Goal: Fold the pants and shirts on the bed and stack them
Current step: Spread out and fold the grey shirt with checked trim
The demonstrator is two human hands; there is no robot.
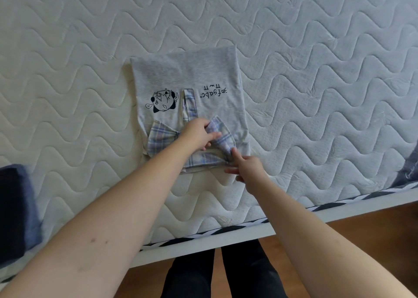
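The plaid collar (217, 129) was pinched by the curled fingers of the left hand (199, 135), apparently so that its right flap could be laid flat. The same flap's lower end was touched by the extended index finger (234, 154) of the right hand (246, 170), presumably to pin the fabric while it was smoothed; the remaining fingers were held loosely spread and gripped nothing. The collar belonged to a grey shirt (187, 78), which was spread in a narrow rectangle on the quilted mattress (316, 71), near its front edge, print upward. A dark blue garment (13, 207) was seen at the left edge, well apart. Folding was judged incomplete.
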